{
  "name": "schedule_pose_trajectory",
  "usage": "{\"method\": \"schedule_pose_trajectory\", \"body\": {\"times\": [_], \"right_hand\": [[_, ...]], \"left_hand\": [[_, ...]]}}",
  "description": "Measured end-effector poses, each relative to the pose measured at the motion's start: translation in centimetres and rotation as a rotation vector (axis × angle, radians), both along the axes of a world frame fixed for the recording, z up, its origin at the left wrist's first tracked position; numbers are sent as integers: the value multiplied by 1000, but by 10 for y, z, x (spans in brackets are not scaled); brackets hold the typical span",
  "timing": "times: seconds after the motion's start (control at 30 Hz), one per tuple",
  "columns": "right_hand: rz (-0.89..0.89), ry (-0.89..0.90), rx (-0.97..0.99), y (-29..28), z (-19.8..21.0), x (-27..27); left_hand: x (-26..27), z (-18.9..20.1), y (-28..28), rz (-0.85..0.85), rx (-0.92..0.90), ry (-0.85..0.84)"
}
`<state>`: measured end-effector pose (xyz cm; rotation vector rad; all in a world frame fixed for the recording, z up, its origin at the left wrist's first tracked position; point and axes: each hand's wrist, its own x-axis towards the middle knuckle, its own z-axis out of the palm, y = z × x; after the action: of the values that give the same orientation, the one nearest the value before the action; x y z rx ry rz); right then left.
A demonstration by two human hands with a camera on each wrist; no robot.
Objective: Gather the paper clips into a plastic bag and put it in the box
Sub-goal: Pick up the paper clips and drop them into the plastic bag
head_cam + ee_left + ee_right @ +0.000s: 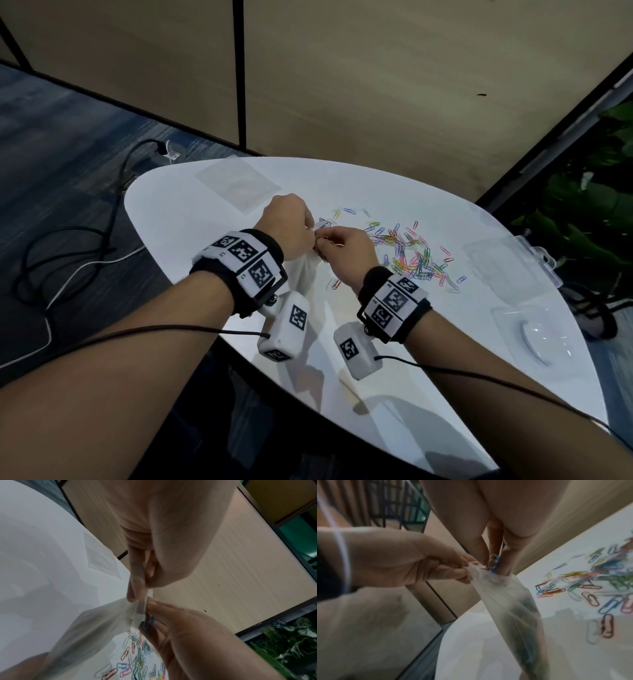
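A clear plastic bag (303, 270) (82, 634) (513, 599) hangs above the white table (191, 205). My left hand (291, 222) (139, 586) (412, 566) pinches its top rim. My right hand (346, 250) (173, 626) (494, 550) pinches a small bunch of coloured paper clips (494, 562) (148, 622) at the bag's mouth. Some clips show dimly inside the bag. A loose pile of coloured paper clips (407, 253) (599, 582) (137, 658) lies on the table right of my hands. A clear plastic box (513, 267) sits at the right edge.
Another flat clear bag (239, 181) lies at the table's far left. A clear lid or tray (537, 335) rests near the right front edge. Cables (68, 253) run over the floor left of the table. Plants (589, 192) stand to the right.
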<state>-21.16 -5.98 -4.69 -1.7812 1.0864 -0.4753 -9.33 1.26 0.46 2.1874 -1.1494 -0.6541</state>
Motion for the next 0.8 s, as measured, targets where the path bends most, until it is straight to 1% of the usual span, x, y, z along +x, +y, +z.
{"method": "schedule_pose_trajectory", "body": {"times": [0.07, 0.13, 0.23, 0.3, 0.37, 0.5, 0.57, 0.67, 0.73, 0.8], "right_hand": [[96, 131, -121, -1, 4, -2], [163, 216, -217, -3, 9, -5], [220, 277, -236, -13, 12, -10], [299, 347, -218, -17, 13, -11], [362, 366, -210, -17, 15, -11], [533, 432, -330, -17, 25, -14], [595, 427, -349, -19, 29, -18], [625, 442, -341, -22, 37, -25], [564, 348, -293, -28, 41, -29], [438, 209, -270, -36, 38, -31]], "left_hand": [[-5, -2, -1, -5, -4, -2], [-9, -3, -2, -15, -7, 0], [-14, -5, -2, -34, 0, 16], [-14, -5, -3, -46, 10, 1], [-14, -5, -5, -47, 19, -12], [-13, -6, -8, -59, 33, -12], [-11, -6, -7, -56, 27, -9], [-8, -6, -6, -32, 5, 15], [-7, -8, -5, -20, -9, 8], [-4, -8, -5, -22, -3, -8]]}}
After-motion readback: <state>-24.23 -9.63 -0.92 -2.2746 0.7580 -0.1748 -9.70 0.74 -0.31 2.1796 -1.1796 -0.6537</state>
